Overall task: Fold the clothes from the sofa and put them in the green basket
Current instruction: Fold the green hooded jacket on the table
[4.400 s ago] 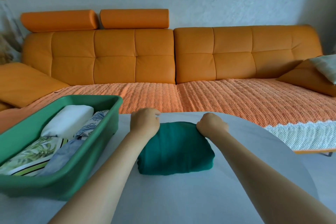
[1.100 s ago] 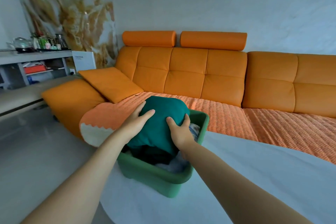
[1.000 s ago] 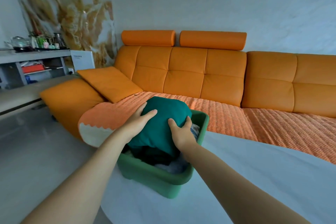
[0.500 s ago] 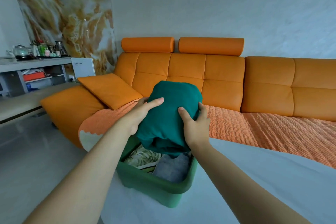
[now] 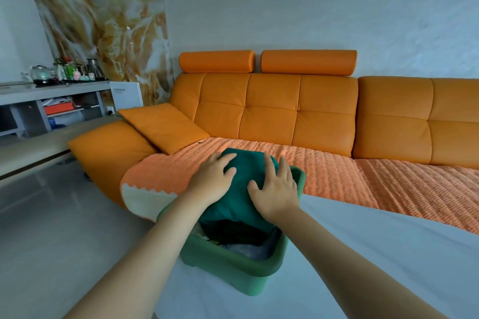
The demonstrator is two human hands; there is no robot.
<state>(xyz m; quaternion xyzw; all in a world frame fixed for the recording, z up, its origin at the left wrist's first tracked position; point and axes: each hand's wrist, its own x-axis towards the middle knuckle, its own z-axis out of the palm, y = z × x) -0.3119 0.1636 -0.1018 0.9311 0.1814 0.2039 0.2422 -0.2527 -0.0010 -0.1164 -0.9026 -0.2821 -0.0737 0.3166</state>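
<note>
A folded dark teal garment lies in the green basket, on top of other folded clothes; a grey piece shows under it at the near end. My left hand rests flat on the garment's left side. With spread fingers, my right hand presses on its right side. Neither hand grips the cloth. The basket stands at the left edge of the white table. No loose clothes show on the orange sofa.
An orange knitted throw covers the sofa seat behind the basket. A loose orange cushion lies at the sofa's left end. Grey floor opens to the left, with a grey shelf unit of small items beyond.
Half a second ago both hands held the teal garment up over the basket. It has come down into the basket, and both hands now lie flat on top of it.
</note>
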